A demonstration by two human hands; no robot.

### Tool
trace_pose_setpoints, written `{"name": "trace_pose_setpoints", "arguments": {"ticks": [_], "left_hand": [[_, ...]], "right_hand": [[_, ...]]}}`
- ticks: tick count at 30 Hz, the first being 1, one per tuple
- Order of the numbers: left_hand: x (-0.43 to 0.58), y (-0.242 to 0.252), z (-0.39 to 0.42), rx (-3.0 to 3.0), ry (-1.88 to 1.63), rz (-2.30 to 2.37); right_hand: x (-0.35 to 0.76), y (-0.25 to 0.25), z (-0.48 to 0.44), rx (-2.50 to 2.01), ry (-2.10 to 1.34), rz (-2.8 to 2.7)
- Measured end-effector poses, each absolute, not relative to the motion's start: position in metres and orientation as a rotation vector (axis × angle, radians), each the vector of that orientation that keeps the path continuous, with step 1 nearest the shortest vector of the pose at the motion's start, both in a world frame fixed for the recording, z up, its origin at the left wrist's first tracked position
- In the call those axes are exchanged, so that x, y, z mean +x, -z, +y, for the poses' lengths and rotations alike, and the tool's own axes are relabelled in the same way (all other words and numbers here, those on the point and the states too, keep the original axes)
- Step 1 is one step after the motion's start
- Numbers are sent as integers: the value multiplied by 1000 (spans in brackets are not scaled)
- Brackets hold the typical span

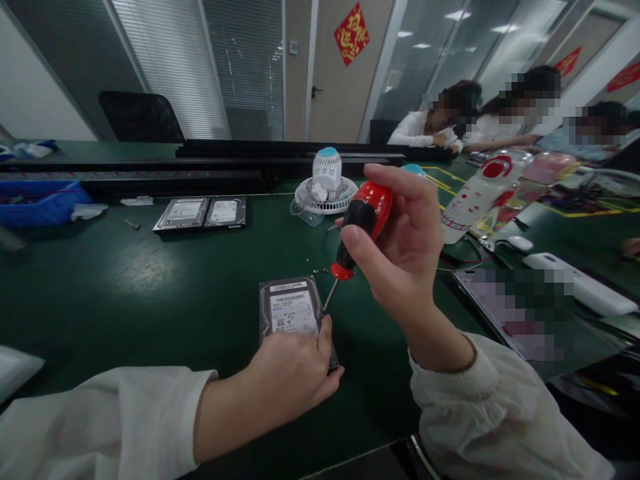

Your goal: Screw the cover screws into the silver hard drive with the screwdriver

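Observation:
A hard drive with a white label lies on the green table. My left hand grips its lower part, the index finger stretched along the right edge and the thumb beside that edge. In my right hand is a red and black screwdriver, held tilted, its tip at the drive's right edge near my left index fingertip. Several small screws lie just beyond the drive's top right corner.
Two more drives lie at the back left, near a blue bin. A small white fan stands behind. Bottles, a phone and a white power strip are to the right. People sit at the back right.

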State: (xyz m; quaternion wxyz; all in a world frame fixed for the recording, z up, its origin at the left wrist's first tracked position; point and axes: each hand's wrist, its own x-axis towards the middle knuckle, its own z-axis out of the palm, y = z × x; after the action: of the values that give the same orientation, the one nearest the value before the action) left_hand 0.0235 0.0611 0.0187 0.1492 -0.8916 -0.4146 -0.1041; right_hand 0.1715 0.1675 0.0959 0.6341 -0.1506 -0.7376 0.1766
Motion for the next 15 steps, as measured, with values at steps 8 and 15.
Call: {"name": "trace_pose_setpoints", "arguments": {"ticks": [8, 15], "left_hand": [[24, -23, 61, -2592, 261, -1213], [24, -21, 61, -2592, 278, -1212]], "right_hand": [[171, -97, 168, -261, -492, -1746], [172, -95, 172, -281, -417, -1735]]}}
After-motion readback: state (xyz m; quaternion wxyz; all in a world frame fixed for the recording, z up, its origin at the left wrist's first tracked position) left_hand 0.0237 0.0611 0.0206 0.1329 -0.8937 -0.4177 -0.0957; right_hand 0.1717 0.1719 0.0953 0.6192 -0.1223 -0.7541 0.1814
